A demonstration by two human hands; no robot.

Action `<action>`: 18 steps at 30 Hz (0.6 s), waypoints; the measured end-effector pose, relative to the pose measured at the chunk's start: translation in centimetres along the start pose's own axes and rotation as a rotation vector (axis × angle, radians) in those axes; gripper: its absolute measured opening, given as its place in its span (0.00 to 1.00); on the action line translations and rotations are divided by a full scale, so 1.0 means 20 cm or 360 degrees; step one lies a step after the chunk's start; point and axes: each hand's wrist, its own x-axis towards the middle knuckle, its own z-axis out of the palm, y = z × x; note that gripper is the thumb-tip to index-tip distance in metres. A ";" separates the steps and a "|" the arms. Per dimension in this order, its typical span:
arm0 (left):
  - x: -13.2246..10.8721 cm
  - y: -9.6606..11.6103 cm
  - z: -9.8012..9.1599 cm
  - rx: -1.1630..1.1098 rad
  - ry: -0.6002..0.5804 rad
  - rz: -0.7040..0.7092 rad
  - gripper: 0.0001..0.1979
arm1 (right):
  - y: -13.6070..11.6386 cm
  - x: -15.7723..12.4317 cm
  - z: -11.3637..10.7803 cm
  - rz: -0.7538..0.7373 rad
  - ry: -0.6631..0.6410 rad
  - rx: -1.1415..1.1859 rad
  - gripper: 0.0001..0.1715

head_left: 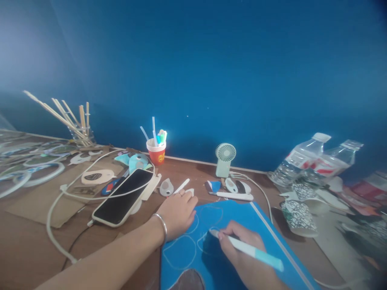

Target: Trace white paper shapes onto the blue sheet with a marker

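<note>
In my right hand (242,249) is a white marker pen (250,247) with a light-blue end, gripped between thumb and fingers. Its tip touches a blue sheet (229,213) bearing several pale drawn outlines; a piece is cut out at the near edge. My left hand (178,211), a silver bangle on its wrist, lies palm down at the sheet's upper left edge, fingers partly bent. Just beyond its fingertips are a white slim stick (182,186) and a grey paper cutout (166,187). A white-handled craft knife (234,196) rests above the sheet.
Left of my arm lies a phone (123,197) with a white cable (50,217) looped across it. Against the wall stand a red paper cup (156,155) of pens, a small green fan (223,161) and a jar of sticks (81,135). Plastic bottles (298,159) and patterned cups (299,217) occupy the right.
</note>
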 end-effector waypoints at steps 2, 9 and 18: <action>0.00 0.00 0.00 0.0001 0.0005 0.0001 0.11 | 0.00 0.00 -0.01 0.0008 -0.0017 -0.0003 0.16; 0.00 0.00 0.00 0.0001 0.0011 0.0008 0.10 | 0.01 -0.01 0.01 0.0070 -0.0055 0.0031 0.16; 0.00 0.00 0.01 0.0006 0.0011 0.0008 0.10 | 0.04 0.01 -0.06 0.0297 -0.0106 0.0281 0.15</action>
